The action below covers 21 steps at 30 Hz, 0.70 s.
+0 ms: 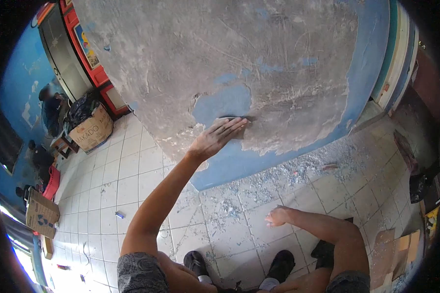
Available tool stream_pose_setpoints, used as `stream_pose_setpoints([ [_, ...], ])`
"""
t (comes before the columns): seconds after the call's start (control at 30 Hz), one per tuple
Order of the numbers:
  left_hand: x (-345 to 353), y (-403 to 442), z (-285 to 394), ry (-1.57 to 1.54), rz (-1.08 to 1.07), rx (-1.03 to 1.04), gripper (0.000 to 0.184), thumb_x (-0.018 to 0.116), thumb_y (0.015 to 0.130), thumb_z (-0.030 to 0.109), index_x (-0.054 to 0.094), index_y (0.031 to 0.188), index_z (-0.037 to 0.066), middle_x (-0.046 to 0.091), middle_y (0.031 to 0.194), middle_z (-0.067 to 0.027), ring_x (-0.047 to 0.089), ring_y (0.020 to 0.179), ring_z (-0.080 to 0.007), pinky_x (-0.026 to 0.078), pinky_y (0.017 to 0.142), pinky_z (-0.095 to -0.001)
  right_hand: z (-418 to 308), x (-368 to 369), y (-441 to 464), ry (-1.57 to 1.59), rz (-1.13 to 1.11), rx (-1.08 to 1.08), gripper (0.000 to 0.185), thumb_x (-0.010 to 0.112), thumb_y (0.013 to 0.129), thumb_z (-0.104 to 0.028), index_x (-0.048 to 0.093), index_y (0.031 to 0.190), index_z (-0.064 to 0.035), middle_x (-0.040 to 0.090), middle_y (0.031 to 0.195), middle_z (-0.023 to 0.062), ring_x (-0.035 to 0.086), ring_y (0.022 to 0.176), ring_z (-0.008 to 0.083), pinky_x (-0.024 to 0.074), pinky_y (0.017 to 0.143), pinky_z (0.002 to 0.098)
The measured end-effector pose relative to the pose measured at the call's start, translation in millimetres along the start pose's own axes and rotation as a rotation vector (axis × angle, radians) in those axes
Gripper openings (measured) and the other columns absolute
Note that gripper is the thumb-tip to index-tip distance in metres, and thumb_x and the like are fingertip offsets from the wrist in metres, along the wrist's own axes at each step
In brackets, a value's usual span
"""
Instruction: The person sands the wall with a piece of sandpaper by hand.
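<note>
Left hand (217, 138): our fingers lie straight and close together over a thin sheet (239, 134), holding it flat to the wall (303, 97); our thumb is hidden
Sheet: beneath our fingertips, up from the wall's bottom edge and toward its lower left corner; we see a dark upper rim and a brownish lower part
Long axis: our fingers cover too much of the sheet for us to tell; the fingers themselves slant upward, toward the wall's right edge
Blue patch (222, 100): directly above our left hand, its lower end meeting the sheet
Grey (146, 53): ragged-edged, bordering the patch at left, top and right
Blue strip (220, 173): along the wall's bottom edge, below our left hand
Nearer hand: our left, touching the sheet; our right is well apart from it
Right hand (278, 216): loosely curled above the floor (127, 188), in front of the wall's bottom edge; we see nothing in it and cannot tell how tightly it closes
Flakes (274, 178): strewn over the floor beside the wall's bottom edge
</note>
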State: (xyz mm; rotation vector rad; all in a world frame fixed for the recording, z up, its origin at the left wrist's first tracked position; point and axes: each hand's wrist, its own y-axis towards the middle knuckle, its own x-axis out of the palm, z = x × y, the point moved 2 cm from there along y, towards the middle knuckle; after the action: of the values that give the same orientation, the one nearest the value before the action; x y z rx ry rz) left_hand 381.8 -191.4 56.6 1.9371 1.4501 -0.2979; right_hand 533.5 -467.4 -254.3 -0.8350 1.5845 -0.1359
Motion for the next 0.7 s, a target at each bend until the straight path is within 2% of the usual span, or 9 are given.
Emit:
stream_pose_setpoints([
  [0.07,-15,22,-19,0.139,0.084,-0.107,0.068,0.049,0.092,0.012,0.025,0.155,0.004,0.019,0.165,-0.0066,0.023,0.150,-0.0214,0.019,0.125,-0.0354,-15,-13,-11,0.025,-0.018,0.044,0.047,0.052,0.093,-0.050,0.066,0.112,-0.0092,0.071,0.098,0.0195,0.068,0.098,0.0389,0.0529,0.083,0.0538],
  [0.13,-52,37,-45,0.135,-0.119,-0.166,0.078,0.051,0.090,0.019,0.014,0.158,0.007,0.011,0.167,-0.0055,0.013,0.153,-0.0207,0.014,0.126,-0.0364,-12,14,-1,0.041,-0.001,0.003,0.047,0.051,0.094,-0.050,0.066,0.111,-0.0094,0.071,0.099,0.0187,0.068,0.098,0.0386,0.0528,0.083,0.0540],
  [0.2,-29,22,-30,0.146,-0.108,-0.174,0.078,0.052,0.094,0.031,0.014,0.159,0.013,0.008,0.167,-0.0039,0.009,0.154,-0.0208,0.011,0.126,-0.0373,-2,16,-5,0.019,-0.009,-0.015,0.048,0.050,0.095,-0.051,0.065,0.111,-0.0083,0.071,0.099,0.0192,0.068,0.096,0.0391,0.0529,0.082,0.0543],
  [0.3,7,-10,5,-0.099,-0.102,-0.049,0.084,0.045,0.095,0.061,0.012,0.160,0.020,0.009,0.167,-0.0012,0.010,0.153,-0.0199,0.008,0.125,-0.0378,-3,2,-12,-0.016,0.000,-0.032,0.050,0.048,0.096,-0.052,0.065,0.110,-0.0069,0.071,0.098,0.0205,0.069,0.094,0.0395,0.0531,0.081,0.0545],
  [0.37,-8,10,-13,-0.082,-0.092,-0.116,0.083,0.044,0.096,0.061,0.013,0.160,0.020,0.010,0.167,-0.0012,0.012,0.153,-0.0199,0.010,0.125,-0.0379,-1,7,-12,-0.017,0.082,-0.040,0.047,0.050,0.094,-0.051,0.068,0.106,-0.0088,0.071,0.097,0.0196,0.069,0.095,0.0382,0.0529,0.082,0.0545],
  [0.47,-40,37,-33,-0.042,-0.044,-0.258,0.082,0.042,0.096,0.062,0.013,0.160,0.019,0.011,0.167,-0.0019,0.014,0.153,-0.0211,0.014,0.125,-0.0382,8,38,5,-0.013,0.027,-0.010,0.047,0.049,0.094,-0.051,0.067,0.107,-0.0094,0.071,0.097,0.0193,0.069,0.095,0.0381,0.0531,0.082,0.0543],
  [0.53,-34,30,-24,-0.032,-0.068,-0.252,0.084,0.044,0.095,0.063,0.013,0.160,0.019,0.010,0.167,-0.0017,0.013,0.153,-0.0214,0.014,0.125,-0.0378,5,33,-3,-0.018,-0.021,0.001,0.047,0.049,0.094,-0.052,0.067,0.107,-0.0097,0.071,0.097,0.0198,0.068,0.096,0.0389,0.0531,0.083,0.0539],
  [0.6,-10,6,2,-0.068,-0.199,-0.085,0.088,0.045,0.093,0.066,0.012,0.160,0.020,0.008,0.167,-0.0007,0.011,0.153,-0.0214,0.012,0.125,-0.0387,7,24,-4,-0.001,-0.010,0.007,0.047,0.049,0.094,-0.052,0.067,0.106,-0.0097,0.071,0.096,0.0202,0.068,0.095,0.0396,0.0530,0.084,0.0540],
  [0.7,-14,21,-11,-0.034,-0.092,-0.136,0.088,0.040,0.092,0.071,0.013,0.160,0.021,0.006,0.168,0.0000,0.008,0.154,-0.0210,0.009,0.125,-0.0402,18,19,3,0.023,0.034,-0.010,0.049,0.049,0.094,-0.052,0.066,0.105,-0.0080,0.070,0.096,0.0216,0.068,0.093,0.0408,0.0530,0.083,0.0542],
])
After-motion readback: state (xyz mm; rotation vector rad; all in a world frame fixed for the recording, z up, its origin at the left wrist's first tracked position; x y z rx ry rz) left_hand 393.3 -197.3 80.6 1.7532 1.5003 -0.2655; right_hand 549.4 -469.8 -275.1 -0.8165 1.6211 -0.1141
